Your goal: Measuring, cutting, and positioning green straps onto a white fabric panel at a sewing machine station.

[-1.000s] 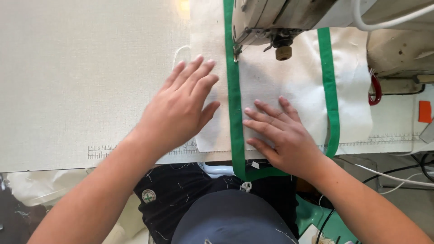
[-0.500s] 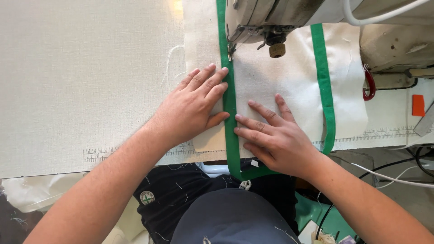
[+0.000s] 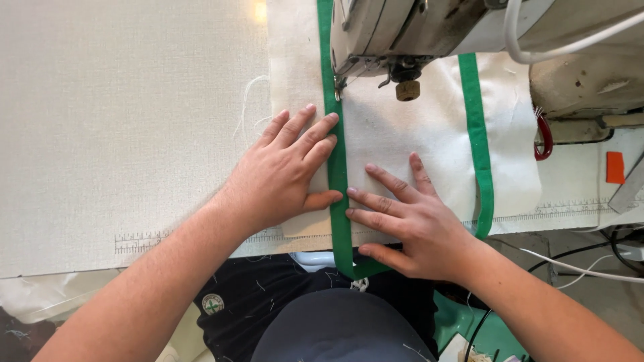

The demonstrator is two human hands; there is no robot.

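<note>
Left hand (image 3: 285, 171) and right hand (image 3: 402, 218), both flat with fingers spread, gripping nothing, press cream fabric (image 3: 402, 144) either side of green strap (image 3: 337, 167), keeping it straight beneath sewing machine (image 3: 402, 33); table (image 3: 121, 121) supports all

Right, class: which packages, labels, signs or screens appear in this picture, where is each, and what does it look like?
Printed ruler scale: along the table's near edge, thin dark tick marks on cream.
Round badge: on the dark clothing below the table, white with a green emblem.
Orange tag: far right on the table, small rectangle.
No packages or screens.
</note>
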